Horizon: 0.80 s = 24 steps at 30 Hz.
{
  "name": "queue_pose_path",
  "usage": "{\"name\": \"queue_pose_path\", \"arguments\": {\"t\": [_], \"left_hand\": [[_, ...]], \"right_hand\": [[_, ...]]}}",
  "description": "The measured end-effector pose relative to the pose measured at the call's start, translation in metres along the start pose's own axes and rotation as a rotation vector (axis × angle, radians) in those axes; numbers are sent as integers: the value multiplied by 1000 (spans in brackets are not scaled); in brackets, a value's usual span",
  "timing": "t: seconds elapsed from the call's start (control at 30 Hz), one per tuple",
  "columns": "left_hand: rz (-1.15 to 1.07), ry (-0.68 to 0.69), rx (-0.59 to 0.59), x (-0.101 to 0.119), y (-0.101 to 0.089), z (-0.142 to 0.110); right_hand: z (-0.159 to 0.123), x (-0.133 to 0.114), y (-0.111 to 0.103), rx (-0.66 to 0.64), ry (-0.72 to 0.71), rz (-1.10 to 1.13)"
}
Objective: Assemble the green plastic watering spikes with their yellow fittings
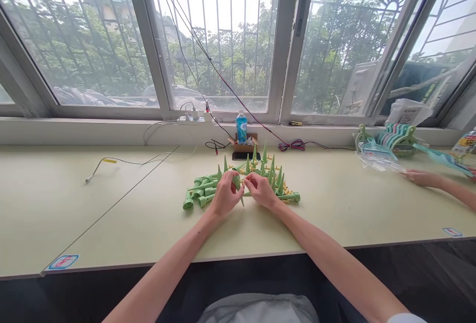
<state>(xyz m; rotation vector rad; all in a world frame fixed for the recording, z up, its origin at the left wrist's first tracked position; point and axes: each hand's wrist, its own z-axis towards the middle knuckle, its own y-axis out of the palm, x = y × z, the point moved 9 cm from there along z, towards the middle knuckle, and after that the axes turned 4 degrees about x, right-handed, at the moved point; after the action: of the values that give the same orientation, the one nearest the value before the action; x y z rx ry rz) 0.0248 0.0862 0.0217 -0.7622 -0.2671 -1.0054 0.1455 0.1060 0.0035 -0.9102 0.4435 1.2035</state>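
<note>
My left hand (224, 196) is closed around a green plastic spike (237, 181), its pointed tip showing below the fingers. Close beside it, my right hand (260, 190) pinches a small yellow plastic piece (242, 181) against or near the spike's side; the exact contact is too small to tell. Several green cones (280, 186) stand point-up behind and right of my hands, with small yellow pieces among them. To the left lies a pile of green tubular parts (188, 201), some with open round ends. Another green spike (292, 197) lies flat by my right wrist.
Behind the pile are a black phone (247, 155), a small cardboard box (255, 139) and a blue-labelled bottle (241, 127). Coiled wires (292, 145) and a white cable (122, 160) lie on the table. At right, another person's hand (422, 177) is near small dustpan-like items (377, 147).
</note>
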Motion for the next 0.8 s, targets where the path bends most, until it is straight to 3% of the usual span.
{"name": "queue_pose_path", "arguments": {"t": [0.8], "left_hand": [[-15,10,-4,6,1,0]], "right_hand": [[1,1,-3,14,-5,-51]]}}
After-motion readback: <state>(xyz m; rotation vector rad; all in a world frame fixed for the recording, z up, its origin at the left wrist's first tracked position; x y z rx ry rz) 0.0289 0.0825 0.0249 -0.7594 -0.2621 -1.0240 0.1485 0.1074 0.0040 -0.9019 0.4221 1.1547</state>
